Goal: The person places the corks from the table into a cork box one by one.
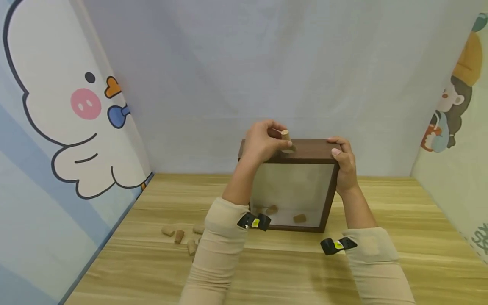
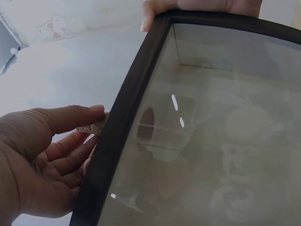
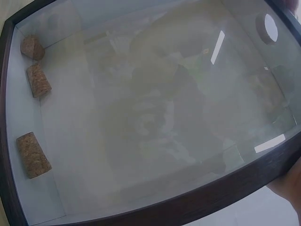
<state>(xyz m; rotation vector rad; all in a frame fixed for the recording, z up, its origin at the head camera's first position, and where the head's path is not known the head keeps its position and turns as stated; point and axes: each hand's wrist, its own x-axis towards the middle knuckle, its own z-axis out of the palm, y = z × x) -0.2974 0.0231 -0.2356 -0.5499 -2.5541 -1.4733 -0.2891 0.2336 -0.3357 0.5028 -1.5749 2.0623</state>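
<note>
A dark brown wooden box frame with a glass front [image 1: 289, 190] stands upright on the table. My left hand [image 1: 261, 142] pinches a cork [image 1: 285, 134] between thumb and fingers at the frame's top edge, by a round hole [image 3: 267, 28] that shows in the right wrist view. In the left wrist view the held cork [image 2: 96, 126] is partly hidden by the frame's edge. My right hand [image 1: 346, 165] grips the frame's upper right corner, thumb on the front side. Inside, on the bottom, lie loose corks [image 3: 34, 155], three of them visible in the right wrist view.
Several loose corks [image 1: 191, 247] lie on the wooden table [image 1: 152, 271] left of the frame, some partly hidden by my left sleeve. A pale curtain [image 1: 228, 76] hangs behind the table. Cartoon-printed panels [image 1: 49, 106] stand at both sides.
</note>
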